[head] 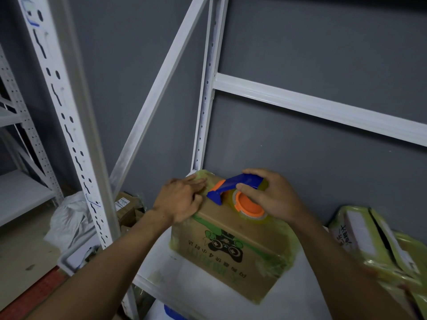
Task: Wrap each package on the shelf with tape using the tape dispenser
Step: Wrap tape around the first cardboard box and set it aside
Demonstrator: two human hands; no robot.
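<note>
A brown cardboard box with a green game-pad picture (227, 249) sits on the white metal shelf (307, 294) in the lower middle of the frame. Shiny yellowish tape covers its edges. The right hand (275, 196) curls its fingers and thumb around a blue and orange plastic tape dispenser (240, 184) on top of the box. The left hand (181, 200) presses on the box's top left corner with fingers mostly straight. Another taped package (381, 241) lies at the lower right.
</note>
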